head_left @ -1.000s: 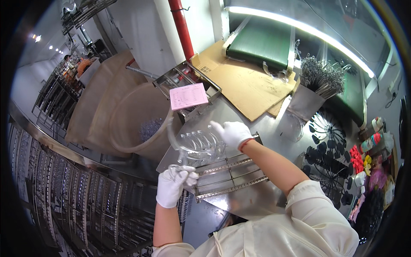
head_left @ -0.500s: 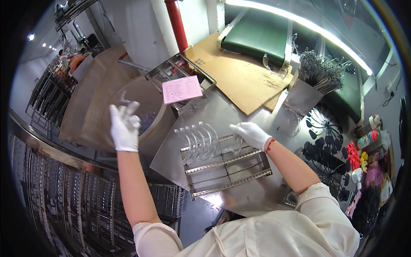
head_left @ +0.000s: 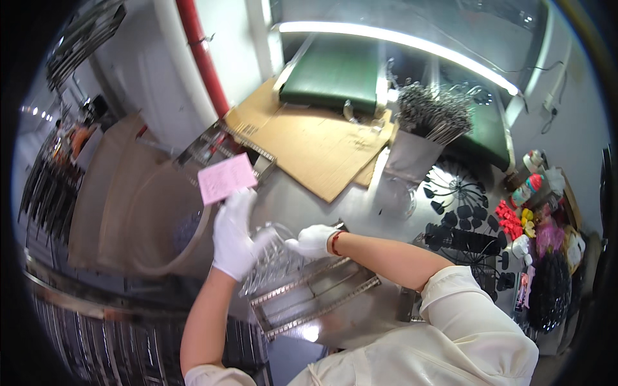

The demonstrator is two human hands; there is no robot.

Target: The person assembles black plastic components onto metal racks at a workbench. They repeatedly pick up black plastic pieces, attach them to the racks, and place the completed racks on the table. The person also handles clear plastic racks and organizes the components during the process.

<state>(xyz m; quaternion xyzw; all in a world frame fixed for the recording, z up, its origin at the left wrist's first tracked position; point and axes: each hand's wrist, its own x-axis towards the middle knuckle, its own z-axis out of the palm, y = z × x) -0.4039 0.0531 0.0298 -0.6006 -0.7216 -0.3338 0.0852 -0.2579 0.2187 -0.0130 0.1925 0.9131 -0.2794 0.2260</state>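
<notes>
Both my hands wear white gloves. My left hand [head_left: 235, 241] is open, fingers stretched upward and thumb apart, at the left side of the clear curved plastic pieces [head_left: 262, 265]. Several of these stand in a row on the left part of a metal slotted rack [head_left: 322, 307]. My right hand [head_left: 314, 241] is closed over the rack's far side, its fingertips pinching what looks like a clear curved plastic piece [head_left: 278, 230]. Motion blur and the fingers partly hide that piece.
A pink paper sheet [head_left: 227, 179] lies on another rack beyond my left hand. Left of the table stands a large round bin [head_left: 138, 219]. Cardboard [head_left: 309, 141], a green conveyor [head_left: 335, 77], a metal box of wire hooks [head_left: 412, 154] and black fan-shaped parts [head_left: 460, 186] lie farther off.
My left hand has come from over the bin to the plastic pieces. My right hand has moved left along the rack toward them. The whole view has shifted.
</notes>
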